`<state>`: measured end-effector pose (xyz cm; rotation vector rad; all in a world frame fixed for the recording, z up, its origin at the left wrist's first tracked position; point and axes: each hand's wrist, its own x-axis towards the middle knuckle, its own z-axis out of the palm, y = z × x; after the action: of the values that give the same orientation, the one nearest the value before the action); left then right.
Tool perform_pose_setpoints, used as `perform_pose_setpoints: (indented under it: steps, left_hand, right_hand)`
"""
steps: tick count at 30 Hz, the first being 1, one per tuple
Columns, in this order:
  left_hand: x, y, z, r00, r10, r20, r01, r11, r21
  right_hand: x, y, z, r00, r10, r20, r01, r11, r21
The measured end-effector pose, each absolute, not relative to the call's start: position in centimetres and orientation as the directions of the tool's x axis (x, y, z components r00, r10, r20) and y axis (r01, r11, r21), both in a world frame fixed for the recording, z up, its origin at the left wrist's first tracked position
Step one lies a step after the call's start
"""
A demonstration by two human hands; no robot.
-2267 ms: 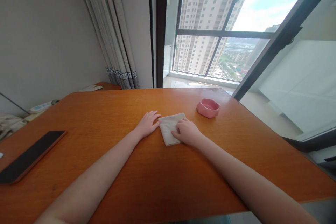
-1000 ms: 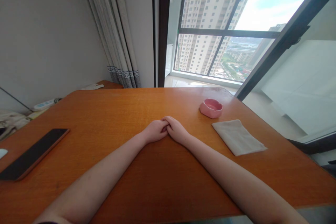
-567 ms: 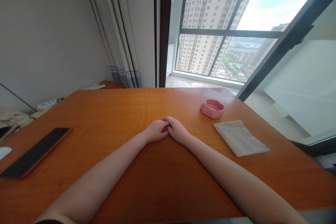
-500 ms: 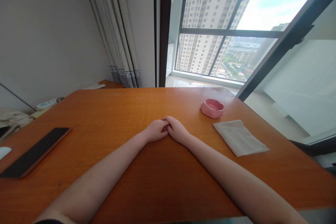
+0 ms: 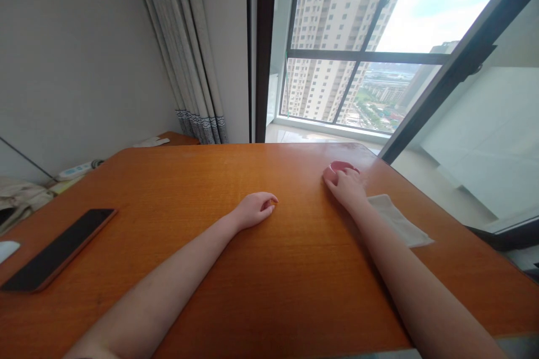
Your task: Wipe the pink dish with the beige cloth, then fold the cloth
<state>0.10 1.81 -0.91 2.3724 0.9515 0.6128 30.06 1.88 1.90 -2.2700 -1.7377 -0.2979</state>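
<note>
A pink ashtray [image 5: 332,167] with angular sides sits at the far right of the wooden table. My right hand [image 5: 348,184] reaches over it, thumb at its near left side and fingers across the rim, gripping it; the hand covers much of it. Beneath my right forearm lies a folded pale grey cloth [image 5: 398,221], partly hidden. My left hand [image 5: 255,209] rests on its side near the middle of the table. Its fingers are loosely curled, with a gap between thumb and fingertips and nothing inside.
On the left of the table [image 5: 202,179] lies a long dark flat pad [image 5: 59,249], with a white object [image 5: 7,249] at its far left. A power strip [image 5: 80,168] and fabric are beyond the left edge. Behind stand a curtain [image 5: 185,56] and a window.
My hands were clasped together at mid-table; they have come apart. My right hand has moved right and away from me onto the ashtray, while the left has stayed nearly in place.
</note>
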Motion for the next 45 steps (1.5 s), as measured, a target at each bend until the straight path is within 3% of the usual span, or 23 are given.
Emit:
perform_pose_setpoints:
  steps: [3, 7, 13, 16, 19, 23, 27, 32, 37, 45]
  left_hand:
    - [0.0, 1.8, -0.9, 0.665, 0.715, 0.215, 0.489, -0.634, 0.599]
    - [-0.1, 1.7, -0.6, 0.659, 0.705, 0.261, 0.482, -0.663, 0.572]
    - [0.1, 1.0, 0.7, 0.578, 0.639, 0.508, 0.554, -0.764, 0.331]
    - [0.2, 0.8, 1.0, 0.602, 0.603, 0.524, 0.594, -0.776, 0.211]
    - [0.2, 1.0, 1.1, 0.642, 0.569, 0.514, 0.585, -0.797, 0.151]
    - [-0.2, 1.1, 1.6, 0.674, 0.563, 0.477, 0.588, -0.801, 0.114]
    - [-2.7, 1.1, 2.3, 0.561, 0.660, 0.499, 0.703, -0.699, 0.134]
    - [-9.0, 2.0, 2.5, 0.350, 0.795, 0.495, 0.894, -0.442, 0.078]
    - [-14.1, 3.7, 2.0, 0.194, 0.895, 0.401, 0.978, -0.207, -0.010]
    - [-15.9, 4.3, 1.6, 0.106, 0.922, 0.371, 0.994, -0.101, -0.034]
  right_hand:
    - [31.0, 2.2, 1.6, 0.254, 0.950, 0.182, 0.967, -0.249, -0.052]
    - [30.6, 2.5, 1.9, 0.184, 0.964, 0.193, 0.982, -0.174, -0.069]
    - [24.2, 1.3, 2.2, -0.278, 0.907, 0.316, 0.940, 0.325, -0.104]
    - [20.8, 0.1, 1.9, -0.498, 0.774, 0.392, 0.803, 0.582, -0.128]
    - [19.4, -0.7, 1.7, -0.590, 0.677, 0.441, 0.694, 0.704, -0.152]
    - [19.7, -1.1, 1.5, -0.567, 0.632, 0.528, 0.666, 0.729, -0.159]
    - [20.1, -1.1, 1.0, -0.453, 0.623, 0.638, 0.674, 0.708, -0.213]
    - [19.8, -0.5, 0.0, -0.482, 0.688, 0.543, 0.678, 0.685, -0.265]
    - [19.9, -0.5, -0.3, -0.499, 0.692, 0.521, 0.685, 0.683, -0.252]
    - [20.2, -0.5, 0.0, -0.509, 0.714, 0.481, 0.746, 0.645, -0.168]
